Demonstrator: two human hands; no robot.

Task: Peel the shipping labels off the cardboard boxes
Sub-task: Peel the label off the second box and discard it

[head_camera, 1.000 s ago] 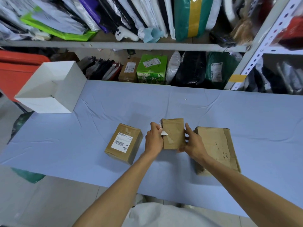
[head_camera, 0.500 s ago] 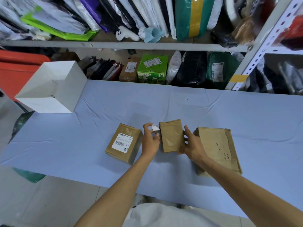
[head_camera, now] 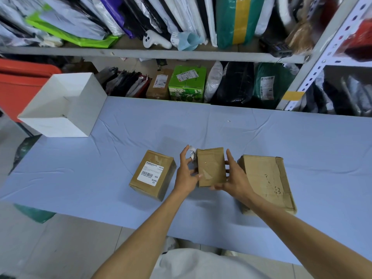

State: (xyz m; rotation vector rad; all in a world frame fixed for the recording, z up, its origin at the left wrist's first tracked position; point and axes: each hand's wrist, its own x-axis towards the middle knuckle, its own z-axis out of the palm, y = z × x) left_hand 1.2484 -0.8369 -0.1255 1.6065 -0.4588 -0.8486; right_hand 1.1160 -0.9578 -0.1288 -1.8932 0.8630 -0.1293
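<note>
A small brown cardboard box [head_camera: 211, 168] is held just above the blue-covered table [head_camera: 100, 168], its top face bare of any label. My right hand [head_camera: 234, 177] grips it from the right side and underneath. My left hand [head_camera: 186, 174] is at the box's left edge, thumb touching the box, with a crumpled white label scrap [head_camera: 192, 156] caught between its raised fingers. To the left lies a second brown box [head_camera: 161, 188] with a white barcode label [head_camera: 150, 174] on top. A larger, worn box [head_camera: 265, 182] lies to the right with no label showing.
An open white box [head_camera: 66, 109] stands at the table's far left. Shelves behind the table hold packed bags, a green carton [head_camera: 187, 85] and a small labelled box [head_camera: 159, 83]. A red bin [head_camera: 18, 81] sits at the left edge.
My left hand pulled the white label scrap off the small box and lifted it away to the upper left. My right hand shifted its grip lower on the box.
</note>
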